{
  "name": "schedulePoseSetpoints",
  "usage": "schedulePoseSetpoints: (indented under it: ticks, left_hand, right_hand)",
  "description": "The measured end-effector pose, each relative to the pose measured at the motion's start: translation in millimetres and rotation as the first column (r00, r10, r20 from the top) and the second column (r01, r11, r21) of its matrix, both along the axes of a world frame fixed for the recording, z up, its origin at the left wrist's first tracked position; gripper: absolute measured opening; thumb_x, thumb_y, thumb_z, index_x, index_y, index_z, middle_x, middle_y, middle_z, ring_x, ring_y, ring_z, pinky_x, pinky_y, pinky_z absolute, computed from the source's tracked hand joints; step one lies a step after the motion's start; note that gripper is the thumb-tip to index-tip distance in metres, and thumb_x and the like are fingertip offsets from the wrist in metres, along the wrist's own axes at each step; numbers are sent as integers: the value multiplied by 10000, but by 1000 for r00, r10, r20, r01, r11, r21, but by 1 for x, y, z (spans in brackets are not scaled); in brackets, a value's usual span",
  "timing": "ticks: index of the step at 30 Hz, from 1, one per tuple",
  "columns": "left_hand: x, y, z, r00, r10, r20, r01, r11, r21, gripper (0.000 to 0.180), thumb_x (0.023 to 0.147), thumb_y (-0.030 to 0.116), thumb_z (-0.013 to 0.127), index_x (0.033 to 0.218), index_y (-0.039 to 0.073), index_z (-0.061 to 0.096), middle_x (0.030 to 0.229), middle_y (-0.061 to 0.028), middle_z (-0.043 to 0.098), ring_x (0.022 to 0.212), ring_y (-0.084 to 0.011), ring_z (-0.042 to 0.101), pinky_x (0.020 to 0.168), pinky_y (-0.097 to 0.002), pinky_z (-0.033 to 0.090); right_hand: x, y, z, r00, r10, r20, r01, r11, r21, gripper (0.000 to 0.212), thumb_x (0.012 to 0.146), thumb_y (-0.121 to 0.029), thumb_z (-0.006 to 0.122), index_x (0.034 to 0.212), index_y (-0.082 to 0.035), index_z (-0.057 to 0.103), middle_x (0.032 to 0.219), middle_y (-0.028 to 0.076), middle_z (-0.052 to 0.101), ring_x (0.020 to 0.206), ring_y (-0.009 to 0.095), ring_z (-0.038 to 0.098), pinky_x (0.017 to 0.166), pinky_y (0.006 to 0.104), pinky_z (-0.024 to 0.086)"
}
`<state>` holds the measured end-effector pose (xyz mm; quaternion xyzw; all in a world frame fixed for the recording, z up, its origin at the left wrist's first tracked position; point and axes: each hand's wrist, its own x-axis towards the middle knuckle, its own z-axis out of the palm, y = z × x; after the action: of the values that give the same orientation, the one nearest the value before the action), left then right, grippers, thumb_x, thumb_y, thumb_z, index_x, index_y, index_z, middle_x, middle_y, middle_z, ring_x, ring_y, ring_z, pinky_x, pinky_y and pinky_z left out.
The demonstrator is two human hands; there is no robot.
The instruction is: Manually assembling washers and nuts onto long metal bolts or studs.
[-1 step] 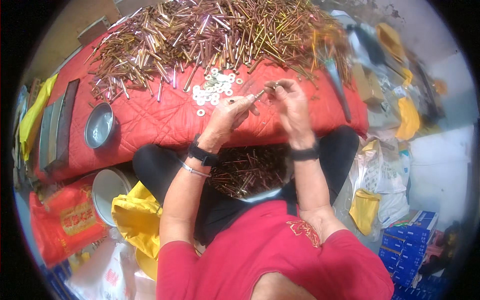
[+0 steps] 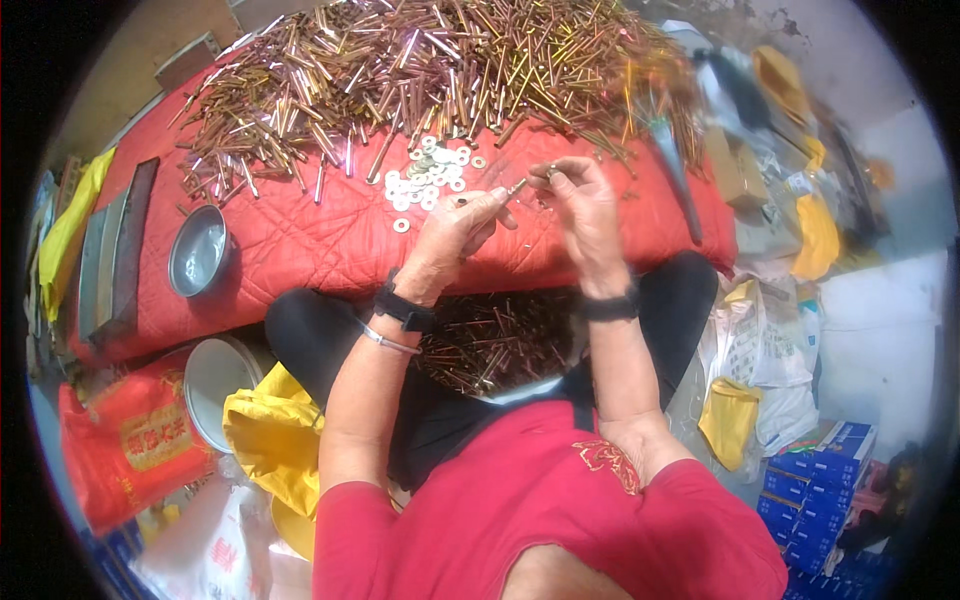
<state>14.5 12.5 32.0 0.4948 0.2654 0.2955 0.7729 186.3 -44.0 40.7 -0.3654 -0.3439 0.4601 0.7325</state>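
In my left hand, the thumb and fingers pinch a thin metal bolt, its tip pointing up and to the right. Just beyond that tip, my right hand has its thumb and forefinger pressed together on something small, too blurred to name. Both hands are above the red quilted cloth. Left of them lies a loose cluster of flat silver washers. Behind the hands spreads a big heap of long brass-coloured bolts.
A metal bowl sits at the cloth's left. More bolts lie between my legs. Around me are a red bag, a yellow bag, a round pale container and blue boxes. A dark tapered tool lies right.
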Motion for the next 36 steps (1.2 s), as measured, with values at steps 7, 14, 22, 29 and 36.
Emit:
schedulePoseSetpoints:
  ticks: [7, 14, 22, 29, 36]
  left_hand:
    - [2, 1, -4, 999, -21, -37, 22, 999, 24, 315, 899, 303, 596, 728, 48, 662, 510, 108, 339, 432, -14, 239, 415, -219, 145]
    - [-3, 4, -7, 995, -102, -14, 101, 993, -66, 334, 897, 322, 601, 731, 40, 666, 507, 108, 347, 433, -14, 244, 413, -228, 148]
    - [-6, 5, -1, 963, -179, -204, 205, 972, 115, 339, 907, 353, 582, 746, 60, 634, 496, 78, 375, 399, -29, 250, 390, -227, 162]
    - [0, -1, -9, 894, -368, 257, 436, 848, -301, 316, 907, 332, 585, 756, 56, 614, 514, 80, 376, 409, -26, 278, 389, -199, 177]
    - [3, -1, -13, 949, -291, 124, 313, 921, -232, 291, 921, 313, 562, 773, 66, 606, 515, 85, 354, 407, -24, 257, 383, -195, 173]
  right_hand:
    - [-2, -2, -4, 841, -78, 535, 80, 997, 19, 129, 851, 13, 612, 968, -23, 652, 930, 21, 616, 883, 104, 598, 793, 233, 483]
    - [-2, -5, 10, 809, -40, 586, 38, 999, 15, 139, 834, 28, 617, 959, -21, 649, 871, 14, 611, 812, 91, 583, 742, 234, 479]
    - [22, -12, 32, 457, 258, 851, -91, 966, -244, 56, 884, -68, 587, 914, -21, 581, 727, -5, 577, 684, 91, 550, 618, 247, 452]
    - [22, -21, 33, 594, 221, 773, -201, 972, -124, 48, 872, -14, 579, 916, -20, 561, 812, 11, 549, 764, 87, 544, 680, 238, 454]
    - [25, -14, 19, 664, 137, 735, -197, 980, -4, 78, 840, 51, 592, 882, -15, 592, 878, 28, 588, 827, 84, 554, 733, 223, 460]
